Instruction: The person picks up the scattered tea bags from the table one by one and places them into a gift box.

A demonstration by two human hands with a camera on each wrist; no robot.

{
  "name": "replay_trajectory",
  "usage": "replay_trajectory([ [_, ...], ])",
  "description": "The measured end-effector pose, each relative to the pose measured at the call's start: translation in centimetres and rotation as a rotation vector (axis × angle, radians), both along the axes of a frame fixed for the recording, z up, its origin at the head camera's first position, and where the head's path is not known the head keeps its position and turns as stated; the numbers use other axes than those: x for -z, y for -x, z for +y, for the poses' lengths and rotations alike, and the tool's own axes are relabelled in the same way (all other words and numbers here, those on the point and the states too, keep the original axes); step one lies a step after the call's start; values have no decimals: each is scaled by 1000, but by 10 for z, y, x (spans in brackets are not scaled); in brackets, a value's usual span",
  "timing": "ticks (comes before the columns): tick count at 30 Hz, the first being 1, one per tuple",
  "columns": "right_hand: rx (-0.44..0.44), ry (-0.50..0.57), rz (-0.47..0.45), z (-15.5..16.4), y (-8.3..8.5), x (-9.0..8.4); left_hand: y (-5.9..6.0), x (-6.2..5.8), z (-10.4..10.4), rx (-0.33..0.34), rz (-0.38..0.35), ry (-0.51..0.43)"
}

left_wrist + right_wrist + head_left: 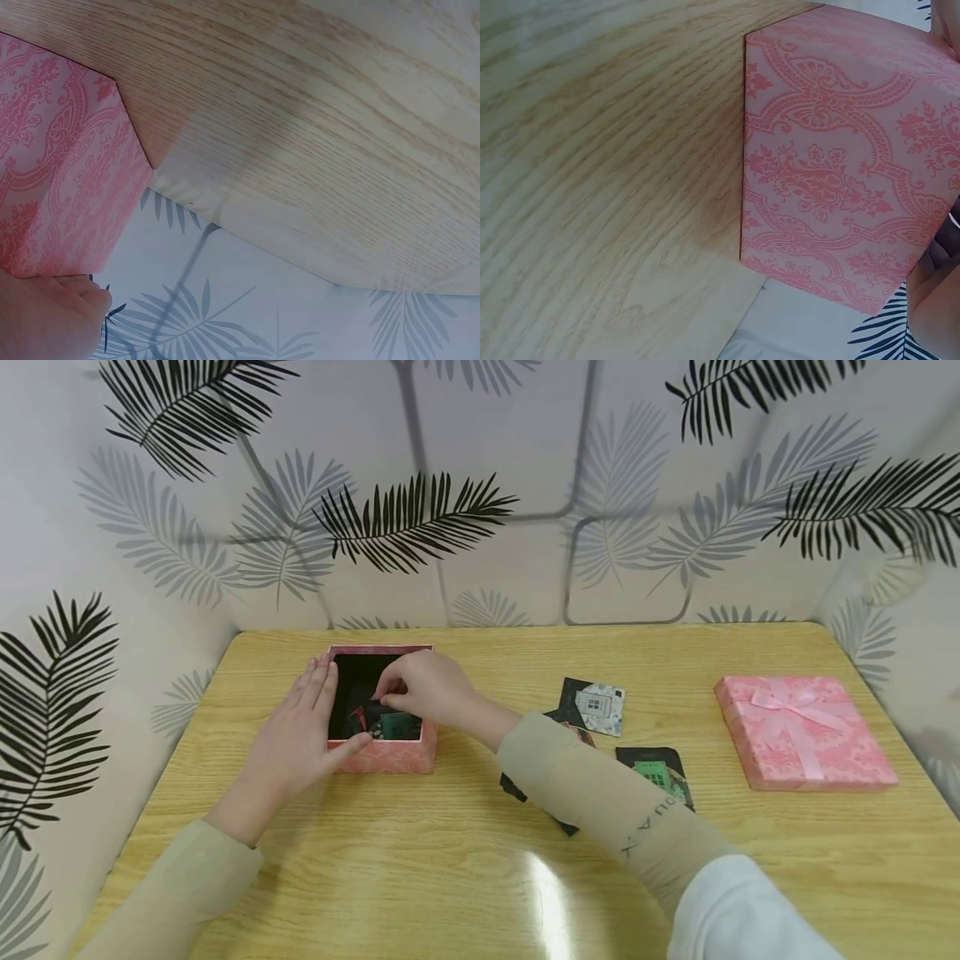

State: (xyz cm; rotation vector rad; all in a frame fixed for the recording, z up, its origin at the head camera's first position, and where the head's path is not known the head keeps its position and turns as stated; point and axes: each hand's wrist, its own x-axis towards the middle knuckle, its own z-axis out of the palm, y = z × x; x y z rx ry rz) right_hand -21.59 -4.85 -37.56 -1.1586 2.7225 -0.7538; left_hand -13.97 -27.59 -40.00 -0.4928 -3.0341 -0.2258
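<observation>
A pink patterned box (382, 757) with a dark inside stands without a lid on the table. My left hand (300, 727) lies against its left wall, fingers straight along the side and thumb on the front rim. My right hand (431, 687) reaches over the right wall; its thumb and forefinger pinch what looks like the edge of a dark packet inside, mostly hidden in shadow. At the box's bottom lie a packet with a red strip (360, 718) and a dark green packet (397, 725). Both wrist views show mainly the box's outer walls (60, 150) (832, 165).
Right of the box lie several flat black packets, one with a white floral front (600, 708), one with a green label (654, 774), others partly under the right forearm. A pink lid with a ribbon bow (806, 735) lies at the table's right. Leaf-patterned fabric (510, 577) hangs behind.
</observation>
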Motion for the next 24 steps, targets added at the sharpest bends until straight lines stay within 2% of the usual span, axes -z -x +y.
replay_trajectory([
  [4,-6,-2,31,-1,2,3,0,0,-1,-1,-1,12],
  [8,-9,17,24,0,4,4,0,0,0,4,8,23],
  [18,15,117,-86,11,9,0,1,0,0,2,16,16],
  [24,33,220,-157,24,10,-4,0,0,1,-1,6,15],
])
